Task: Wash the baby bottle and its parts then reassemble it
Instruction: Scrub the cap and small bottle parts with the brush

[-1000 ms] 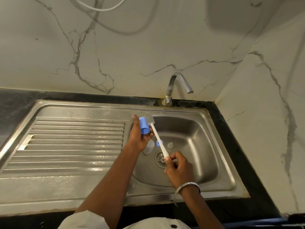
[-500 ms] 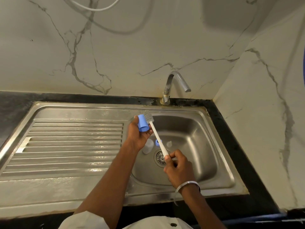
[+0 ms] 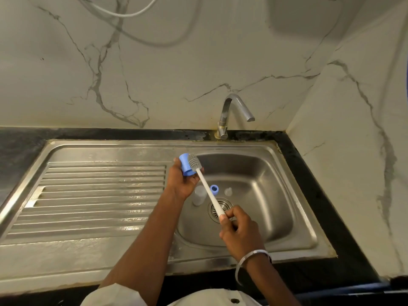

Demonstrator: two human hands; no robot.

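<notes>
Left hand [image 3: 183, 182] grip wraps the blue bottle cap [image 3: 186, 164]: light, stiff, likely slippery wet; hold its sides. Right hand [image 3: 239, 228] grip pinches the bottle brush [image 3: 204, 184] handle, bristles at the cap's 3 o'clock.

- The left hand [image 3: 182, 181] is raised above the left edge of the basin, palm turned toward the camera, fingers and thumb curled around a blue cap [image 3: 185, 164]
- The left forearm runs up from the lower middle of the view, bare to a pale sleeve near the bottom edge
- The right hand [image 3: 239, 230] sits lower and nearer, fingers pinched closed on the end of a white brush handle [image 3: 209, 193]
- The right wrist is bent slightly, with a metal bangle [image 3: 251, 258] around it
- The two hands are apart, linked only by the brush slanting between them, its bristles against the cap
</notes>
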